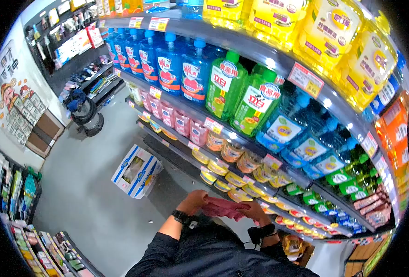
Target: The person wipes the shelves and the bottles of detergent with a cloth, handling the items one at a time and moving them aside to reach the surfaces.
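Note:
A dark pink cloth [224, 208] is stretched between my two hands, low in the head view and in front of my body. My left hand [195, 200] is closed on one end of it, with a black watch on the wrist. The other end is gripped by my right hand [254, 212], which has a dark strap at the wrist. The cloth looks bunched and wrinkled. Just beyond the hands are the lower shelves with yellow-lidded tubs [239, 195].
Store shelves [190, 24] curve along the right, holding blue pump bottles [169, 67], green bottles [226, 85] and large yellow bottles [327, 27]. A white-and-blue carton [135, 171] stands on the grey floor. Farther back is a dark bucket-shaped machine [85, 113].

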Demonstrator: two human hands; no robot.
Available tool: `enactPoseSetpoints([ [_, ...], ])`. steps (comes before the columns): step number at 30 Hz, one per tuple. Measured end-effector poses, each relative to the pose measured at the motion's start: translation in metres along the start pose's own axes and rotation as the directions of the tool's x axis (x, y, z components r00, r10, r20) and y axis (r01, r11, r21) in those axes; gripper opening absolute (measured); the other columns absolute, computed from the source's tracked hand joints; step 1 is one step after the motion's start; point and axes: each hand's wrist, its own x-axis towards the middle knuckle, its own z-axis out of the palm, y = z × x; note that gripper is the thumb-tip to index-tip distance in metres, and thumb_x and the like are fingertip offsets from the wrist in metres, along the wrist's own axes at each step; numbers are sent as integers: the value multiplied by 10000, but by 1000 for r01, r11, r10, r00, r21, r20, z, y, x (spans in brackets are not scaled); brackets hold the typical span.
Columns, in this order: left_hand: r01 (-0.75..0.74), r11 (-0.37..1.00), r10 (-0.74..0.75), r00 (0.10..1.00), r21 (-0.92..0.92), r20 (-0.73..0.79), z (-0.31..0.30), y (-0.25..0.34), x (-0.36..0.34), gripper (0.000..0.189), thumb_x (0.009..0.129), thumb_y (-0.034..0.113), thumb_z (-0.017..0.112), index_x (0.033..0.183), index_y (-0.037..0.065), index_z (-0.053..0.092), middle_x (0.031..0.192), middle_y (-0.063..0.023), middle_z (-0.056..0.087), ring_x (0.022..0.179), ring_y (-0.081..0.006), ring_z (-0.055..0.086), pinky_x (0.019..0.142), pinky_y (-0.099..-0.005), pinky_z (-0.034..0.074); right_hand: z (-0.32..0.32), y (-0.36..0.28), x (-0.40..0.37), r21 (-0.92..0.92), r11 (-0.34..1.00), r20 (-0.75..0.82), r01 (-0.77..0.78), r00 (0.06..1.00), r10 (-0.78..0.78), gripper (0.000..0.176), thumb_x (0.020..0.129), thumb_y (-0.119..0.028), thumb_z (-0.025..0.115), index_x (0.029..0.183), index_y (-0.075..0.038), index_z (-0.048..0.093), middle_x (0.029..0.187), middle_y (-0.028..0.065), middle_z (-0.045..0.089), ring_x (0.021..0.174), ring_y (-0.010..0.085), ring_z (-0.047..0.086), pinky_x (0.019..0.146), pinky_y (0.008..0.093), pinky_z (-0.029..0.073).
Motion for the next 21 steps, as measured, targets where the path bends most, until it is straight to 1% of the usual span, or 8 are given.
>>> enactPoseSetpoints([
  [2, 38, 998, -38, 999, 55, -1, -11, -7, -6, 265, 672, 247, 576, 874, 76, 580, 797, -142, 571, 771, -317, 537, 657, -387, 435, 1, 0, 20, -77, 993, 28, 94, 995, -92, 350, 722, -368, 576, 968, -120, 586, 773, 85, 611, 662, 194, 582, 605, 296, 443],
  [7, 249, 965, -242, 966, 84, -94, -43, 37, 12, 171, 691, 186, 555, 814, 70, 578, 783, -134, 570, 760, -313, 538, 640, -392, 435, -38, -26, 40, -184, 976, 4, 115, 993, -116, 341, 752, -393, 529, 957, -127, 582, 698, 72, 589, 604, 209, 556, 550, 295, 420],
  [9, 300, 950, -288, 948, 80, -138, -50, 33, 18, 143, 693, 167, 546, 794, 71, 578, 786, -130, 569, 770, -309, 535, 653, -390, 432, -42, -31, 51, -194, 981, 71, 22, 997, -8, 323, 778, -401, 477, 981, -172, 580, 670, 40, 592, 510, 150, 535, 484, 274, 425],
  [10, 254, 956, -225, 957, 147, -185, -50, 24, 22, 131, 699, 157, 532, 794, 77, 575, 800, -113, 557, 802, -299, 509, 680, -383, 428, -39, -24, 57, -225, 967, 29, 121, 993, -117, 335, 778, -404, 479, 992, -166, 576, 653, 32, 580, 482, 131, 510, 467, 263, 417],
  [14, 137, 943, -39, 951, 304, -307, -39, -29, 37, 101, 706, 142, 509, 771, 93, 569, 771, -85, 540, 816, -279, 474, 684, -370, 426, -35, -30, 72, -242, 967, 72, 82, 995, -66, 346, 779, -384, 484, 996, -129, 570, 663, 60, 581, 497, 154, 515, 500, 289, 430],
  [17, 203, 920, -124, 962, 336, -243, -53, -39, 45, 115, 738, 164, 486, 783, 91, 563, 774, -87, 542, 807, -283, 492, 660, -372, 433, -24, -21, 88, -153, 982, -7, 110, 994, -112, 366, 775, -384, 496, 991, -98, 570, 703, 88, 586, 603, 190, 539, 571, 317, 431],
  [19, 252, 925, -199, 959, 284, -203, -56, -55, 54, 137, 756, 181, 472, 800, 88, 562, 777, -89, 543, 805, -282, 502, 646, -380, 434, -5, 19, 112, -408, 874, -193, 264, 911, -365, 252, 736, -244, 561, 909, -62, 584, 731, 119, 541, 673, 276, 507, 585, 330, 407],
  [21, 292, 927, -264, 954, 236, -142, -65, -67, 59, 160, 773, 198, 458, 818, 85, 561, 779, -90, 545, 803, -281, 512, 631, -388, 435, -10, -33, 115, -386, 890, -108, 243, 946, -305, 223, 739, -227, 559, 826, -23, 584, 702, 126, 506, 670, 283, 482, 606, 350, 392],
])
